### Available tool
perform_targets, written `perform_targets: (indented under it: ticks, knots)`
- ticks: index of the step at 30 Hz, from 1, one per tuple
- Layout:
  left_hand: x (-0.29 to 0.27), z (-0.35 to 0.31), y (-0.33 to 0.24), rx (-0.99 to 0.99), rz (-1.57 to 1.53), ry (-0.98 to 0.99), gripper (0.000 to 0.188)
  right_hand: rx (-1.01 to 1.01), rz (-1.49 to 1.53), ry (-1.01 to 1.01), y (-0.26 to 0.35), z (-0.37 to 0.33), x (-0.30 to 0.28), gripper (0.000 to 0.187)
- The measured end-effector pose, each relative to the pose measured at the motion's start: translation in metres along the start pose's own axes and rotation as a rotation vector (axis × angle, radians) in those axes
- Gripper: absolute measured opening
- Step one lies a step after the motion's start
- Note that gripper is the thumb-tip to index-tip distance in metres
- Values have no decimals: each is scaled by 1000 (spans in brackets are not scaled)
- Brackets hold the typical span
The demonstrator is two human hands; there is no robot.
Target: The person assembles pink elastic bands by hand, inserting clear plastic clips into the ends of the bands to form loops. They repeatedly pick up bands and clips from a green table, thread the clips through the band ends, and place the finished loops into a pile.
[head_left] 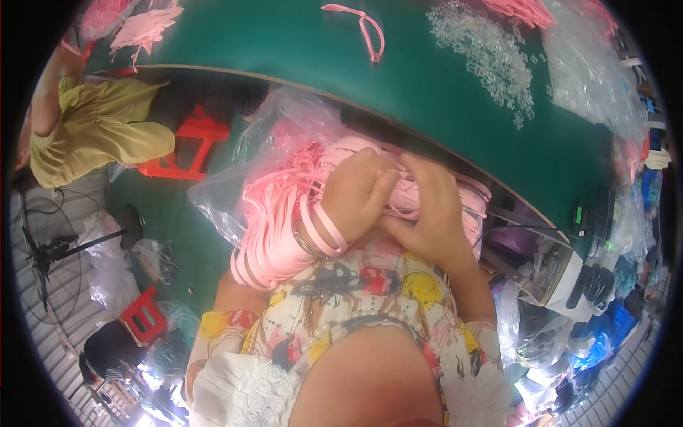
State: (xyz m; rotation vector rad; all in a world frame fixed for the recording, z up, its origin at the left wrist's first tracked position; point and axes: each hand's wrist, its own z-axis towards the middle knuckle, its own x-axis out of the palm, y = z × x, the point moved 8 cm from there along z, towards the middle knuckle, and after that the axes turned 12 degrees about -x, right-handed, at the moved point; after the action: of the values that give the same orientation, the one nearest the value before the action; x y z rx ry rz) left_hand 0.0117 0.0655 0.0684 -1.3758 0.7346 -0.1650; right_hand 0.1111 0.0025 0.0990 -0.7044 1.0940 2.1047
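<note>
Above a pile of flat pink straps [420, 188] on my lap, my two hands meet. Many pink straps, looped over my left wrist [267, 242], hang down along the forearm next to a metal bracelet [307, 245]. My left hand [361, 193] is closed, its fingers curled and the thumb laid across toward the right. From the other side my right hand [430, 213] bends in, thumb and fingers closing on a pink strap that shows between the hands. The fingertips partly cover each other, so any small part there is hidden.
A green table [299, 43] stands ahead, with one looped pink strap [371, 35] and many small clear plastic buckles [491, 53]. Clear plastic bags [590, 71] lie at the right. At the left are a red stool [188, 146] and another person in an olive garment [99, 132].
</note>
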Motion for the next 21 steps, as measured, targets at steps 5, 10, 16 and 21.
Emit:
perform_targets:
  ticks: [5, 10, 16, 21]
  knots:
    - [4, -1, 11, -114, -85, 176, 30, 28, 3, 76, -5, -1, 7, 49]
    - [5, -8, 38, -356, -537, 349, 38, 137, 271, 89, -22, -4, -14, 34]
    - [20, -18, 51, -595, -556, 765, 37, 129, 391, 165, -40, -17, -17, 33]
    - [24, -13, 44, -636, -495, 676, 31, 187, 469, 243, -46, -25, -10, 26]
